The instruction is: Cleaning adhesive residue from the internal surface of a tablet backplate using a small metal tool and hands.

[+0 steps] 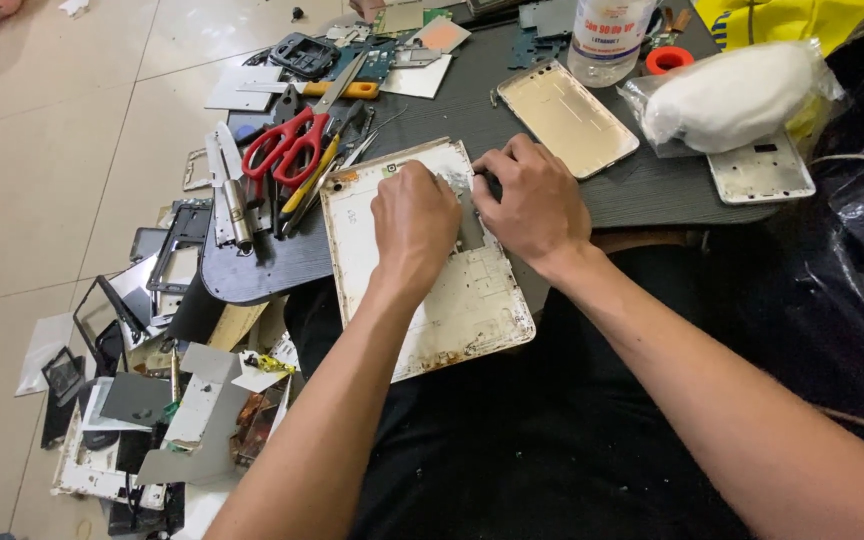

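Observation:
An opened white tablet back shell [452, 310] lies on my lap and the near edge of a low dark table [642, 190]. My left hand [414, 225] rests on the shell's upper middle with fingers curled, pinching something small that I cannot make out. My right hand [535, 205] presses on the shell's upper right corner, fingers bent around a small dark tool or part [489, 182]. The two hands almost touch near the shell's top edge.
Red-handled scissors [287, 145], a metal cutter [232, 205] and screwdrivers lie left on the table. A gold phone back [567, 115], a clear bottle [607, 35], a bagged white wad [732, 95] and a white phone frame [760, 170] sit behind. Broken phone parts [152, 400] litter the floor at left.

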